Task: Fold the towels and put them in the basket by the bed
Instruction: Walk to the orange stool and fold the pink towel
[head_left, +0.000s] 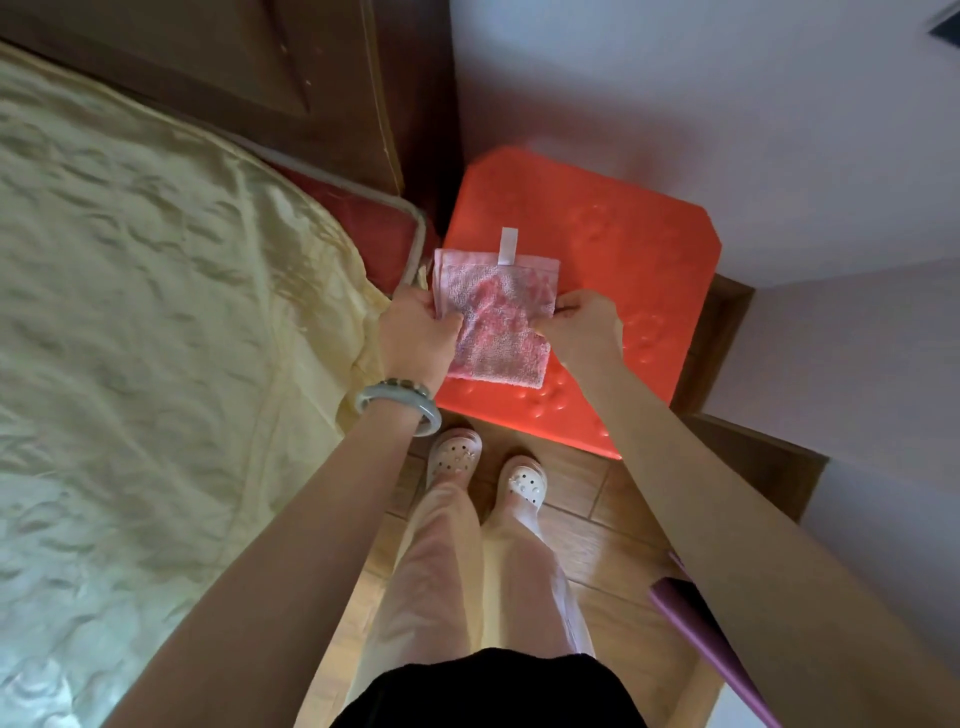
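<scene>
A small pink towel (497, 317), folded into a rough rectangle with a white hanging loop at its far edge, lies over a red plastic stool (613, 260) beside the bed. My left hand (415, 327) grips the towel's left edge, thumb on top. My right hand (584, 325) pinches its right edge. No basket shows in this view.
The bed with a pale yellow cover (156, 338) fills the left side, its dark wooden headboard (291, 78) at the top. White walls stand behind and right of the stool. A purple flat object (696, 618) sits at lower right. My feet in white clogs stand on wooden floor (613, 525).
</scene>
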